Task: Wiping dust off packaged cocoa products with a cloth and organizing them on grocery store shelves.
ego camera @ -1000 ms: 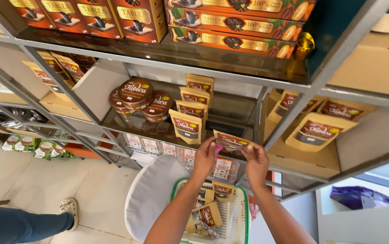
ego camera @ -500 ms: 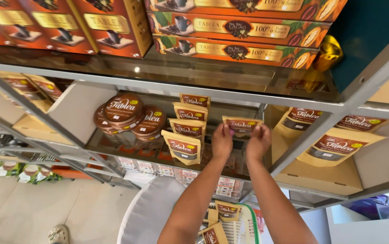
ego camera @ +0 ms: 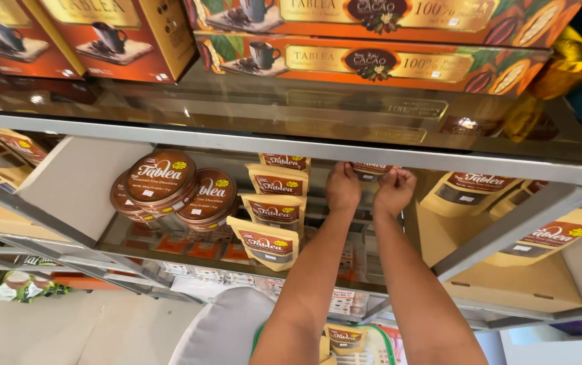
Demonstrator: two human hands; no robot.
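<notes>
Since half a second ago, your hands pushed the pouch (ego camera: 370, 169) deeper onto the glass shelf (ego camera: 439, 128). Left hand (ego camera: 343, 188) and right hand (ego camera: 394, 191) pinched it, seemingly mid-placement beside the standing pouches (ego camera: 274, 209); next called for release upright.

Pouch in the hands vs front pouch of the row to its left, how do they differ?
The held pouch sits far back on the shelf, gripped by the left hand and right hand and mostly hidden by the shelf rail; the front pouch stands free at the shelf edge, fully visible, leaning. Both are tan pouches with red-brown labels.
</notes>
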